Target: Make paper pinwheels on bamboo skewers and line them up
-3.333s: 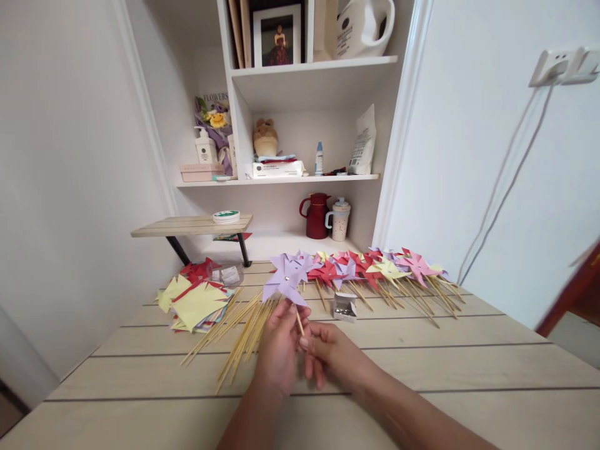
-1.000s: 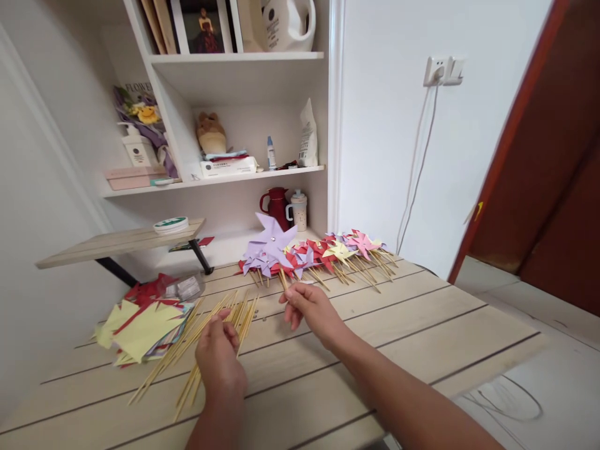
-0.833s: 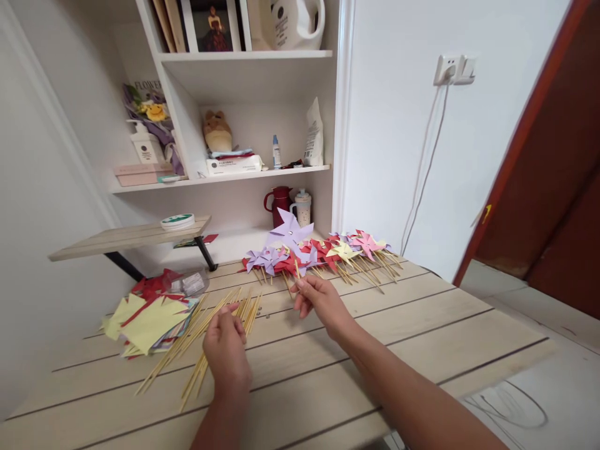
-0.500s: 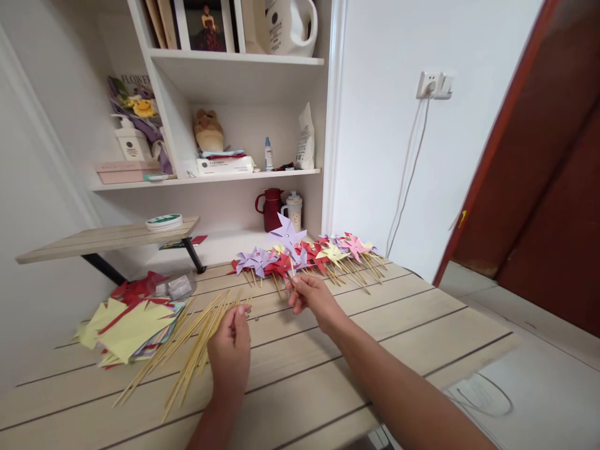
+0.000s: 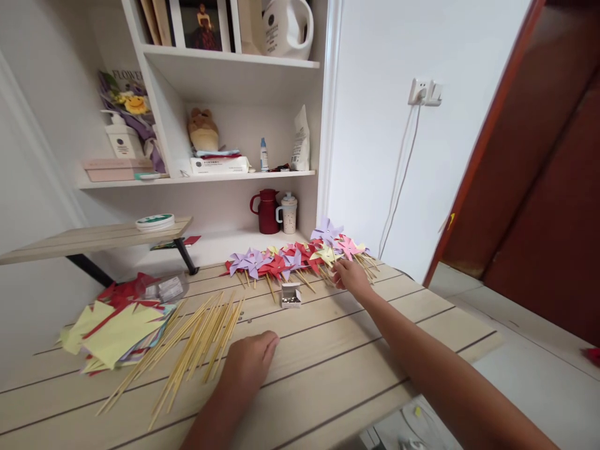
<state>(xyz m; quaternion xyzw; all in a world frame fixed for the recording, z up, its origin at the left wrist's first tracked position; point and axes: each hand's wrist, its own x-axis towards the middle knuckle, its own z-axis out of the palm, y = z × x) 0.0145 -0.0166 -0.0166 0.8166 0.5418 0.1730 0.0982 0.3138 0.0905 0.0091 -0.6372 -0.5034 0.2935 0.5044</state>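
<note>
While reaching far-right across the tabletop [image 5: 328, 350], right hand [image 5: 350, 279] sits at the right end of the pinwheel row [image 5: 290, 259], fingers on the sticks there. Grip state: looks loosely curled around a stick, possibly that of the purple pinwheel [image 5: 327, 230] standing above the row's far-right end, but fingers partly hidden behind the knuckles, so cannot tell if closed on it or just touching.

Left hand [image 5: 250, 361] down on the tabletop, near centre, fingers curled under, nothing visibly held. Grip empty as far as visible; knuckles toward camera. Just right of the bamboo sticks [image 5: 187, 350], not touching them.

Layout:
- Pinwheel row: red, purple, yellow, pink, lying along the far edge of the tabletop, sticks pointing near-right.
- Small open box [image 5: 291, 295]: between both hands, just near of the row's middle, apart from each hand.
- Bamboo sticks: loose fan, left of centre, running near-left to far-right.
- Paper stack [image 5: 112, 319]: yellow and red cut sheets, far left, touching the sticks' left edge.
- Clear plastic box [image 5: 169, 287]: just beyond the paper stack.

Background:
- Low riser shelf [image 5: 94, 234] at far left, tape roll [image 5: 154, 222] on top.
- Red jug [image 5: 266, 211] and speckled cup [image 5: 288, 213] side by side behind the row, under the wall shelves.
- Wall socket [image 5: 424, 92] at right, cables hanging down.
- Dark red door [image 5: 539, 187] at far right.
</note>
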